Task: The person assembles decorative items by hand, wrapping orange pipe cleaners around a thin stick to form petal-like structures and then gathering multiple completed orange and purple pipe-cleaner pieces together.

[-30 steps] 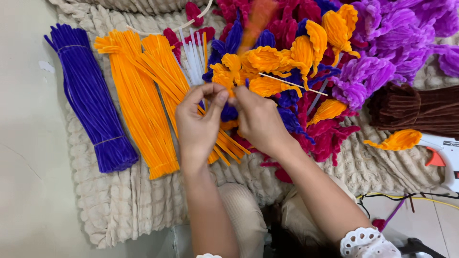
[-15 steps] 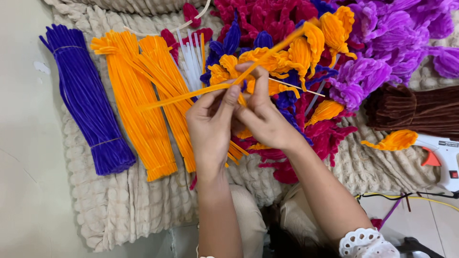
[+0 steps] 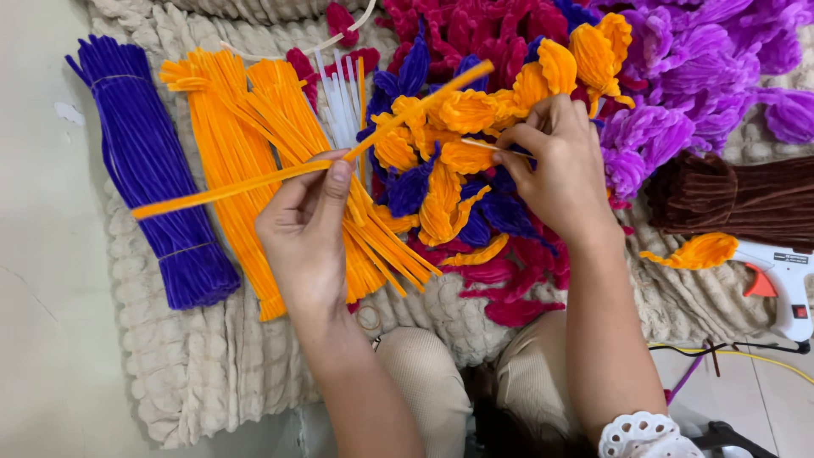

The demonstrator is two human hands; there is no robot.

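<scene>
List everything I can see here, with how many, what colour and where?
purple stem bundle: one, purple, far left on the mat
orange stem bundles: two heaps, orange, beside the purple one
single orange stem: one, orange, bent, held across the bundles
white sticks: a few, white, top centre
petal pieces: many, orange, blue, magenta and purple, piled centre to top right
brown stem bundle: one, brown, right edge
loose orange petal: one, orange, below the brown bundle
glue gun: one, white and orange, lower right
knitted mat: one, beige, under everything
left hand: pinches the single orange stem
right hand: fingers pinch a thin stick at the orange petals
</scene>
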